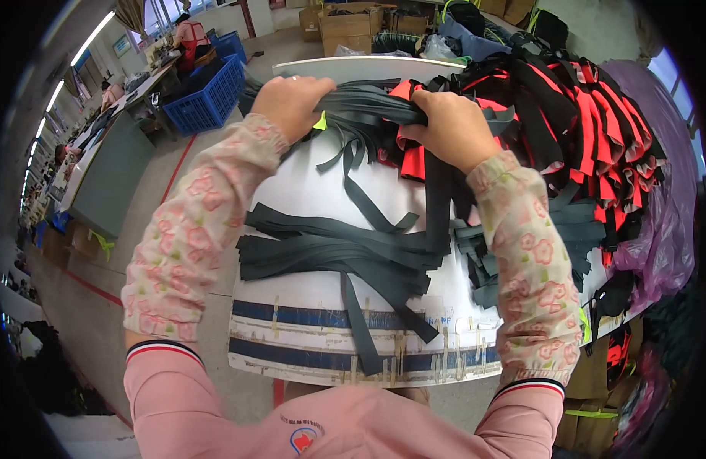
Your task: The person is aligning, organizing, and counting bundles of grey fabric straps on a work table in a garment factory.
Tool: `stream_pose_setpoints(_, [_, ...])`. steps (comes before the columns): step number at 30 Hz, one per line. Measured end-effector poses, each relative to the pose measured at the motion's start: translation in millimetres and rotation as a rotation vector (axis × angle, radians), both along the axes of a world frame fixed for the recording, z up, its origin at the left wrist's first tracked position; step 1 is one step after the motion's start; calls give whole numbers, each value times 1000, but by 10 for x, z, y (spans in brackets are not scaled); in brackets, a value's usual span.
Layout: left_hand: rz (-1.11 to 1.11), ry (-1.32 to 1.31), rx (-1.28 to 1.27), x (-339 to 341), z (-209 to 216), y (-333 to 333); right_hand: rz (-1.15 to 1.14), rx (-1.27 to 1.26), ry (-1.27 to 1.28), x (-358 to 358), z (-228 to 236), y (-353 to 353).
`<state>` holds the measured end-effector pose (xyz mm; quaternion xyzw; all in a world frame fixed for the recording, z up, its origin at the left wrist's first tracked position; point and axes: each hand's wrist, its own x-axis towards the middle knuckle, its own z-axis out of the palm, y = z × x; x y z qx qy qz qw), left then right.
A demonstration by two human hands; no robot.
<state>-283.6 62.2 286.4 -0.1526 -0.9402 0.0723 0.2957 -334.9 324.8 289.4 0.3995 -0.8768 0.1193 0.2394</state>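
A bundle of dark grey fabric strips (364, 99) stretches between my two hands over the far side of the white table (307, 180). My left hand (292, 105) is closed round its left end, and a bit of yellow-green shows beside the fingers. At the other end my right hand (454, 126) grips the bundle, thumb and fingers pressed on it. Several loose strips hang down from it onto the table. Nearer me lies a second pile of grey strips (337, 249), some ends splayed toward the front edge. More grey strips (571, 229) lie beyond my right forearm.
Black and bright coral fabric pieces (597, 130) are heaped on the table's right, by a purple plastic sheet (658, 222). Cardboard boxes (347, 30) stand behind. A blue crate (207, 96) is on the floor at left, near people seated at work tables.
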Motion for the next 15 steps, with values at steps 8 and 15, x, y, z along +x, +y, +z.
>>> stream_pose_setpoints(8, [-28, -324, -12, 1444, 532, 247, 320, 184, -383, 985, 291, 263])
stream_pose_setpoints(15, [108, -964, 60, 2286, -746, 237, 413, 506, -666, 1910, -952, 97])
